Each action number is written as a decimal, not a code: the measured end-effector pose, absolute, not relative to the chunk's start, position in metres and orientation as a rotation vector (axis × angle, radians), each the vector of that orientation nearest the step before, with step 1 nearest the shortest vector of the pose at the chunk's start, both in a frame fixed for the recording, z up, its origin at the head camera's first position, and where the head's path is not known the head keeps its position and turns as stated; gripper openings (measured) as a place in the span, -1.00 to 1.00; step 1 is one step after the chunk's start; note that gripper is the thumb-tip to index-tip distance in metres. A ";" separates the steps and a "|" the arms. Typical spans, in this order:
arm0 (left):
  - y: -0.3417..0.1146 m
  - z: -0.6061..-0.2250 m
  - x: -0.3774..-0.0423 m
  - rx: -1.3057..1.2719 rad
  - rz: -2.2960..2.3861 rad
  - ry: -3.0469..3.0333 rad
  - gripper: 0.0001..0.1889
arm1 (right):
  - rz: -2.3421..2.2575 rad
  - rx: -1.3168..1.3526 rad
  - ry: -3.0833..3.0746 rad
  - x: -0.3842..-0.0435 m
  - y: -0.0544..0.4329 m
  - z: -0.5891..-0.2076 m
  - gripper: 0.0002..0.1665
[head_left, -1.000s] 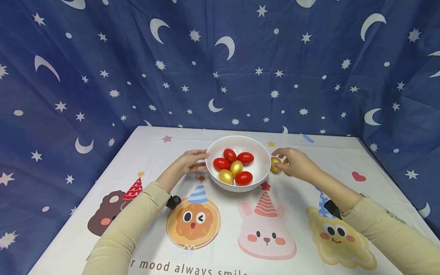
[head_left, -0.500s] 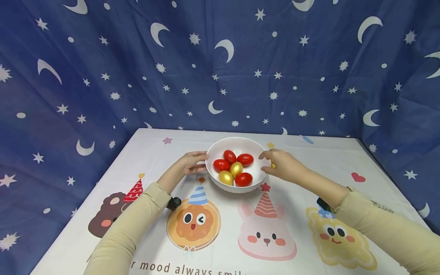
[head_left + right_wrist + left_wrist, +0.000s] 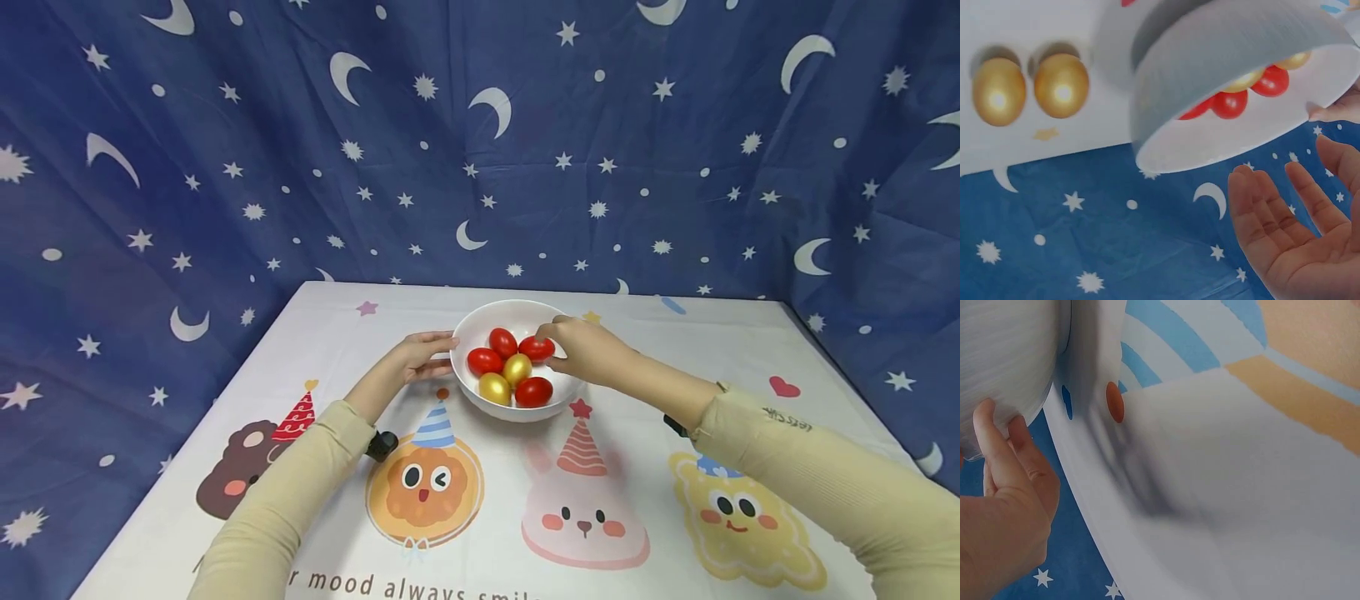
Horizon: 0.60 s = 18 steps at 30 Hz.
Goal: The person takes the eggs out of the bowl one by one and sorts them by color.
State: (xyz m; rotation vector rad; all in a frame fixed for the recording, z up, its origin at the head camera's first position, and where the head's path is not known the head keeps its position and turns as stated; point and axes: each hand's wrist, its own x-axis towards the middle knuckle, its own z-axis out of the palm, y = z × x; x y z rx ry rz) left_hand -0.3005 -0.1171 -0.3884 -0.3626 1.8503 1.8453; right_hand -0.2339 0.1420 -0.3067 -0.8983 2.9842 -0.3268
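Observation:
A white bowl [image 3: 512,412] holds several glossy red eggs [image 3: 533,392] and two gold eggs [image 3: 495,388]. At its left side is my left hand [image 3: 416,357], its fairly straight fingertips touching the bowl's outer wall near the rim; the left wrist view shows these fingers [image 3: 1000,453] against the curved wall. My right hand [image 3: 592,352] reaches over the bowl's right rim, its fingertips close to a red egg. Seen from the right wrist, that hand has loosely bent fingers [image 3: 1244,206] and holds nothing. Two more gold eggs [image 3: 1062,86] lie on the table beside the bowl, hidden in the head view.
The bowl stands on a white tablecloth [image 3: 360,533] printed with cartoon animals and food. Behind the table hangs a blue curtain [image 3: 390,125] with white moons and stars. A black wrist device [image 3: 382,445] sits by the left sleeve.
My right hand has moved left from beside the gold eggs on the table to over the bowl, with nothing in it. The left hand and the bowl have stayed in place.

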 end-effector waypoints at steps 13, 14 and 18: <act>-0.117 -0.392 -0.303 -0.359 1.873 1.820 -0.48 | -0.235 -0.915 2.903 -0.263 0.121 -0.300 -0.67; -0.117 -0.392 -0.303 -0.362 1.873 1.817 -0.48 | -0.225 -0.921 2.891 -0.266 0.120 -0.299 -0.68; -0.118 -0.391 -0.303 -0.362 1.851 1.832 -0.48 | -0.198 -0.939 2.849 -0.275 0.117 -0.298 -0.70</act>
